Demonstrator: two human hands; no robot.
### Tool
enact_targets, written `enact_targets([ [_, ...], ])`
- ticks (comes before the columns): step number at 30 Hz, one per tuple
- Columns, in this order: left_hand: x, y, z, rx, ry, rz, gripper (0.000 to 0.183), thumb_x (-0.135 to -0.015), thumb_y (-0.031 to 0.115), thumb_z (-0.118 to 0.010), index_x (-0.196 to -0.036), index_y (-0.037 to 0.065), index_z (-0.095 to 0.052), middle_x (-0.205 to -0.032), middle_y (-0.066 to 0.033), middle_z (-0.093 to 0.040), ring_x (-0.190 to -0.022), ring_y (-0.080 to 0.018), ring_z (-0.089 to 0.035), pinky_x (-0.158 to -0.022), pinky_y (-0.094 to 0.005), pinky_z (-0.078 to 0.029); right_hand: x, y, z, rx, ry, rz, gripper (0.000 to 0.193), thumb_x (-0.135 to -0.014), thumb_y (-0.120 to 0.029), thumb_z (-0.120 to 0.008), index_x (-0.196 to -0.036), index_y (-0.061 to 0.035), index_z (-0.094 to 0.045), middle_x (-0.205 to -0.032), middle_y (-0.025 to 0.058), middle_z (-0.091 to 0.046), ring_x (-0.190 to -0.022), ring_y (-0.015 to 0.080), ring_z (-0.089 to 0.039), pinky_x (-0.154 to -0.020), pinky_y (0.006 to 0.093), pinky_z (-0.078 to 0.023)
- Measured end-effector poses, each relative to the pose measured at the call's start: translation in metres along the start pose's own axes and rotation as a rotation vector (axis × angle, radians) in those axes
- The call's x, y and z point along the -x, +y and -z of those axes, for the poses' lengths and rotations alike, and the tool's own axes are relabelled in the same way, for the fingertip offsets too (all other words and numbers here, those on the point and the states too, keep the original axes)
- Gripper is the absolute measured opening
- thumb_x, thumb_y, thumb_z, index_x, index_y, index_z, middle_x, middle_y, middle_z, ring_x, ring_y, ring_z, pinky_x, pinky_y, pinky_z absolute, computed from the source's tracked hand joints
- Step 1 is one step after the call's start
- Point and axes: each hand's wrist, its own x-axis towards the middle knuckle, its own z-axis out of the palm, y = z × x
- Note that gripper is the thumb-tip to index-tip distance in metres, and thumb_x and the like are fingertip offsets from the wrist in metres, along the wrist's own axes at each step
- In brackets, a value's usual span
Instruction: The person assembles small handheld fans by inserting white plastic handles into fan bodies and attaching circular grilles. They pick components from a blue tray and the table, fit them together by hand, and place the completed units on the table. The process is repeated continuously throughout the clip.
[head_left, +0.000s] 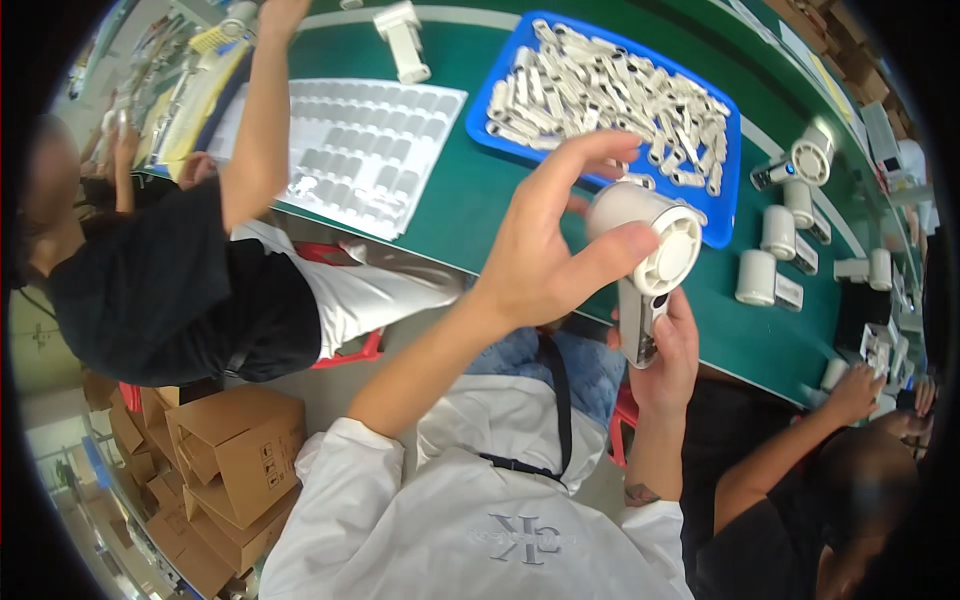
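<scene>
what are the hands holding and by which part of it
A white plastic handheld device with a round, vented head: the right hand holds its handle; the left hand has its thumb against the head, grip there unclear.

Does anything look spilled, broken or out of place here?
Nothing looks spilled or broken. The untidiest spot is the heap of cardboard boxes, lower left, tilted at odd angles with flaps open. The small white parts are jumbled, but lie within the blue tray. The white fan in the right hand shows no visible damage.
</scene>
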Motion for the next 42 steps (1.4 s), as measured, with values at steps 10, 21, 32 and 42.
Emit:
enact_targets([
  [10, 0.001, -0.014, 0.006, -0.088, -0.025, 0.212, 0.043, -0.083, 0.023, -0.076, -0.119, 0.001, -0.063, -0.104, -0.0097, -0.071, -0.092, -0.0161, -0.067, -0.078, -0.0309, -0.052, -0.038, -0.007, -0.036, 0.168, -0.13, 0.086, 0.06, -0.095, -0.002, -0.057, -0.149, 0.0023, -0.034, -0.144, 0.0136, -0.045, -0.128, 0.0216, -0.049, -0.102, 0.034, -0.043],
  [21, -0.096, -0.053, 0.17, -0.275, 0.46, 0.119, 0.031, -0.091, 0.017, -0.064, -0.115, -0.001, -0.06, -0.08, -0.007, -0.069, -0.068, -0.0101, -0.062, -0.061, -0.0251, -0.048, 0.013, -0.056, 0.048, 0.527, 0.049, 0.139, 0.056, -0.084, -0.003, -0.061, -0.138, 0.0021, -0.049, -0.13, 0.0159, -0.055, -0.112, 0.0229, -0.059, -0.094, 0.0342, -0.048],
  [32, -0.136, -0.115, 0.341, -1.316, 0.516, 0.366, 0.048, -0.072, 0.037, -0.073, -0.109, 0.007, -0.073, -0.1, -0.0196, -0.072, -0.096, -0.0356, -0.069, -0.084, -0.0437, -0.053, 0.025, -0.123, 0.148, 1.598, 0.539, 0.442, 0.047, -0.084, 0.005, -0.059, -0.13, -0.0023, -0.057, -0.135, 0.018, -0.053, -0.13, 0.037, -0.048, -0.108, 0.0411, -0.038],
  [42, -0.154, -0.106, 0.288, -1.161, 0.561, -0.082, 0.045, -0.079, 0.02, -0.072, -0.118, -0.001, -0.064, -0.115, -0.0208, -0.066, -0.108, -0.0356, -0.063, -0.095, -0.0408, -0.048, -0.019, -0.142, 0.161, 1.857, 0.276, 0.21, 0.055, -0.071, -0.002, -0.077, -0.123, -0.0096, -0.061, -0.127, 0.0142, -0.056, -0.123, 0.0363, -0.049, -0.101, 0.0427, -0.043],
])
